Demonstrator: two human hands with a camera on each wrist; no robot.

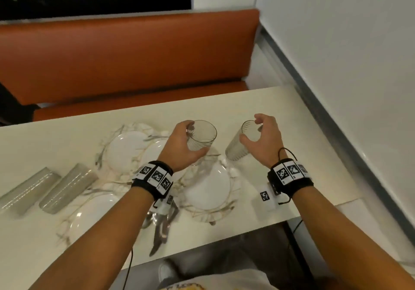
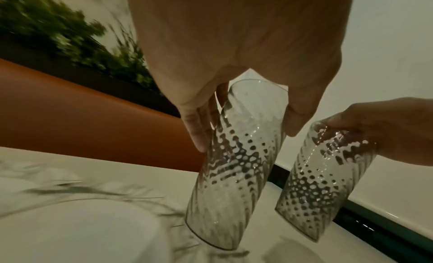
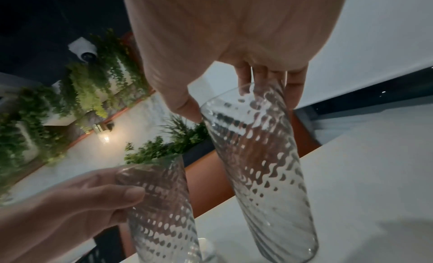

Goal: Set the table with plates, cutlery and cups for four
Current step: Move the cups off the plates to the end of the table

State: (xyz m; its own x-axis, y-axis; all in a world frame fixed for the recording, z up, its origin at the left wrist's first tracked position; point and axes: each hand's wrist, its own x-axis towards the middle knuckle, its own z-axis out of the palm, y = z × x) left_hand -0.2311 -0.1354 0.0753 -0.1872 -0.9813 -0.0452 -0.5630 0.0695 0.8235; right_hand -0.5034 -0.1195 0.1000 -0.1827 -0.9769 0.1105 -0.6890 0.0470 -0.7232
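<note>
My left hand [image 1: 183,142] grips a clear ribbed glass [image 1: 201,138] near its rim and holds it tilted over the plates. The same glass [image 2: 234,165] fills the left wrist view, between thumb and fingers. My right hand [image 1: 258,136] grips a second ribbed glass [image 1: 238,148], also tilted, its base low over the white table [image 1: 280,110]; I cannot tell whether it touches. In the right wrist view this glass [image 3: 262,165] is in front, with the left hand's glass [image 3: 159,211] beside it. Several white plates [image 1: 208,188] lie bunched mid-table. Cutlery [image 1: 161,227] lies under my left wrist.
Two more ribbed glasses [image 1: 27,191] [image 1: 67,188] lie on their sides at the table's left. An orange bench [image 1: 125,60] runs along the far side. A white wall with a grey skirting [image 1: 336,114] bounds the table's right side.
</note>
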